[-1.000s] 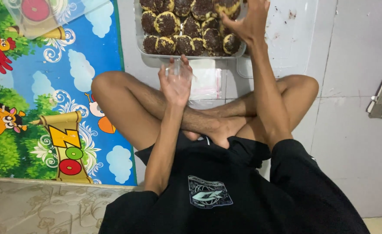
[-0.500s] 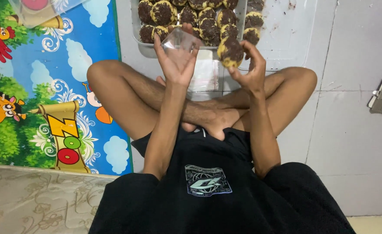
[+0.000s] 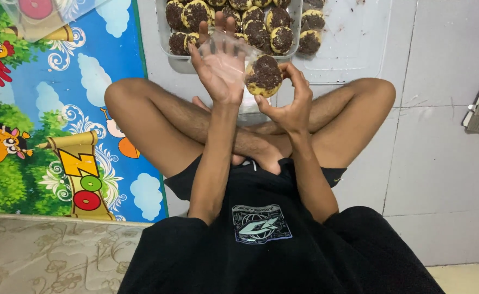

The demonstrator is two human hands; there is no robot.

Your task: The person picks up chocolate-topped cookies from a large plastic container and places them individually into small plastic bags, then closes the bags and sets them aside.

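Head view: left hand (image 3: 221, 68) gripping clear plastic bag (image 3: 226, 49), right hand (image 3: 287, 100) fingers (image 3: 291, 73) clasping chocolate-topped pastry (image 3: 263, 75), above tray (image 3: 180, 64).

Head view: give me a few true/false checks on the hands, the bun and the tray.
1. The right hand holds a chocolate-topped bun. True.
2. The left hand holds a metal spoon. False: it holds a clear plastic bag.
3. The clear tray of buns lies on the colourful play mat. False: it lies on the grey tiled floor.
4. The person sits cross-legged. True.
5. The tray is empty. False: it holds many buns.
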